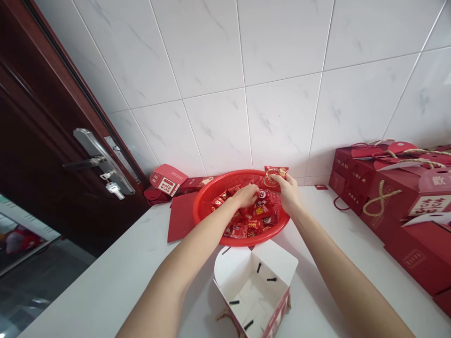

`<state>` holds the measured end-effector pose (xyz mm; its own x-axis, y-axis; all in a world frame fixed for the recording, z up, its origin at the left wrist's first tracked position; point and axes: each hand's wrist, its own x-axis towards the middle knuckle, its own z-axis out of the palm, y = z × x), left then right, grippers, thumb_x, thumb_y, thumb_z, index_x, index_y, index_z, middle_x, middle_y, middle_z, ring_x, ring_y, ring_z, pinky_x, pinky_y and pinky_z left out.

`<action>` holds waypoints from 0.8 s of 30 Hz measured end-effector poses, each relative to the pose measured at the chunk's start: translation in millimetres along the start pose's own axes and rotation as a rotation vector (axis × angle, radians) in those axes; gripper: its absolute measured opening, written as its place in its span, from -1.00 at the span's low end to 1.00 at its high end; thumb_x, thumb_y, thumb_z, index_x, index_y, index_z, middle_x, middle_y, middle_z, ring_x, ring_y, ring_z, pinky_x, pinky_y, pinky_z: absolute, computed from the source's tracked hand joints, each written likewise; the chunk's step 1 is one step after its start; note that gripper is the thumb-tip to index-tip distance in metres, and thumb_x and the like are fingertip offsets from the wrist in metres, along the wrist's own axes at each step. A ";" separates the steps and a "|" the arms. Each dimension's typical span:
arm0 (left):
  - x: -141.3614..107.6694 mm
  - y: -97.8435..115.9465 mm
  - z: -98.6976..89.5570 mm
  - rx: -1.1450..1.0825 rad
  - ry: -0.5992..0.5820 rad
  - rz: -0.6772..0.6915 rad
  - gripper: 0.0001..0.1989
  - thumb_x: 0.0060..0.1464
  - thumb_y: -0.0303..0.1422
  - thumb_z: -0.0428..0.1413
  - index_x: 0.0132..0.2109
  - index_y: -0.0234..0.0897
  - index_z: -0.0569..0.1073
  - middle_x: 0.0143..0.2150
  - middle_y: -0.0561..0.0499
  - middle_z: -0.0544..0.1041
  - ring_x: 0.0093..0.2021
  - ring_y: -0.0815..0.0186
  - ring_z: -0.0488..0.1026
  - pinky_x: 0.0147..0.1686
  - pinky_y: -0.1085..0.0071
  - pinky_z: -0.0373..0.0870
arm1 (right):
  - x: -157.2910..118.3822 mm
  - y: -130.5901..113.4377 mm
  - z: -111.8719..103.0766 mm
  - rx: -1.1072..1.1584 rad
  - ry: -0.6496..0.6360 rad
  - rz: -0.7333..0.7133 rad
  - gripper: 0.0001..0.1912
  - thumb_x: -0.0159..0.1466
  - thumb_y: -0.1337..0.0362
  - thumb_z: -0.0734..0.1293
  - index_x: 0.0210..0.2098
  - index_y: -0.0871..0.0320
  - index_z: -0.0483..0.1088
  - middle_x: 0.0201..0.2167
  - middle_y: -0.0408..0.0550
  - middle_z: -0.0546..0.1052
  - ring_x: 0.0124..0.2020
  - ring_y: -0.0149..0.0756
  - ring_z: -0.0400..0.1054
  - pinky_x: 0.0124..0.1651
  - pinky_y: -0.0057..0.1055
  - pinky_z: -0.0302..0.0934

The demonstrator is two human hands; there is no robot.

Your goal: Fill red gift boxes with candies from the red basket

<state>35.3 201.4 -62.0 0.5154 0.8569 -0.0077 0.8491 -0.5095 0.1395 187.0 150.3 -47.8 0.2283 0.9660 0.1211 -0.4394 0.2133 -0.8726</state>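
In the head view, a red basket (pixel 243 242) is set on the white table (pixel 151 272), and a heap of red wrapped packets (pixel 240 230) is held inside it. The left hand (pixel 247 195) is lowered into the basket, over the heap, with its fingers curled; whether a packet is gripped by them cannot be told. By the right hand (pixel 287 192), at the basket's far right rim, a single red-and-gold packet (pixel 274 172) is held up, its edge clamped between thumb and fingers. Just in front of the basket, an open box (pixel 278 259) is placed, its white inside exposed. To the basket's left, a flat red card (pixel 180 218) is laid; well to its right, red gift boxes (pixel 382 190) with rope handles are lined up.
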 end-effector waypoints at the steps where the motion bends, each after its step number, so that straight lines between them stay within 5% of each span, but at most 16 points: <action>1: 1.6 0.2 2.4 0.006 -0.034 0.012 -0.80 0.16 -0.49 0.03 -0.25 -0.25 0.55 0.00 -0.14 0.57 0.00 0.13 0.52 -0.01 0.36 0.38 | -0.1 -0.3 0.0 0.005 -0.003 0.000 -0.74 -0.07 0.16 0.47 -0.41 0.12 0.44 -0.42 -0.11 0.59 -0.33 -0.22 0.46 -0.27 -0.34 0.35; 7: 3.9 -10.8 10.0 0.028 -0.132 -0.034 -0.79 0.18 -0.49 0.02 -0.32 -0.30 0.56 -0.19 -0.14 0.63 -0.15 0.18 0.56 -0.09 0.38 0.41 | -4.0 -2.7 3.1 0.022 -0.013 -0.003 -0.73 -0.09 0.18 0.47 -0.40 0.15 0.47 -0.47 -0.16 0.58 -0.38 -0.26 0.46 -0.28 -0.37 0.34; 12: 2.9 -12.3 6.4 -0.006 -0.157 -0.075 -0.74 0.12 -0.42 0.14 -0.03 -0.29 0.53 0.04 -0.16 0.59 0.05 0.12 0.51 0.02 0.37 0.39 | -4.1 -2.5 2.8 0.037 -0.022 -0.013 -0.75 -0.09 0.20 0.47 -0.41 0.15 0.48 -0.48 -0.18 0.58 -0.41 -0.30 0.45 -0.28 -0.39 0.34; 15: 1.3 -9.2 2.9 -0.050 -0.198 -0.104 -0.74 0.04 -0.38 0.21 -0.07 -0.29 0.56 0.03 -0.15 0.60 0.04 0.07 0.52 -0.01 0.36 0.41 | -3.4 -1.4 1.9 0.034 -0.019 -0.011 -0.75 -0.09 0.19 0.47 -0.41 0.15 0.47 -0.47 -0.18 0.58 -0.41 -0.30 0.45 -0.28 -0.38 0.34; 19: -5.0 -5.1 -12.7 -0.129 -0.225 -0.140 -0.91 -0.08 -0.46 0.23 -0.32 -0.31 0.57 -0.21 -0.13 0.64 -0.19 0.09 0.57 -0.20 0.35 0.45 | -3.3 -0.5 1.3 0.030 -0.031 -0.015 -0.73 -0.08 0.17 0.48 -0.39 0.15 0.48 -0.45 -0.17 0.59 -0.39 -0.28 0.47 -0.26 -0.36 0.36; 24: -27.9 3.5 -50.8 -0.310 -0.030 -0.116 -0.81 0.12 -0.33 0.10 -0.15 -0.28 0.53 -0.21 -0.04 0.62 -0.25 0.27 0.53 -0.24 0.42 0.42 | -4.4 -4.3 1.2 0.046 -0.041 -0.011 -0.70 -0.11 0.17 0.50 -0.40 0.15 0.49 -0.46 -0.16 0.59 -0.39 -0.28 0.47 -0.30 -0.39 0.35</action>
<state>18.0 179.7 -11.0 0.4242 0.9029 -0.0695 0.8290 -0.3563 0.4310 186.9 145.3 -44.0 0.1981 0.9685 0.1509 -0.4763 0.2297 -0.8487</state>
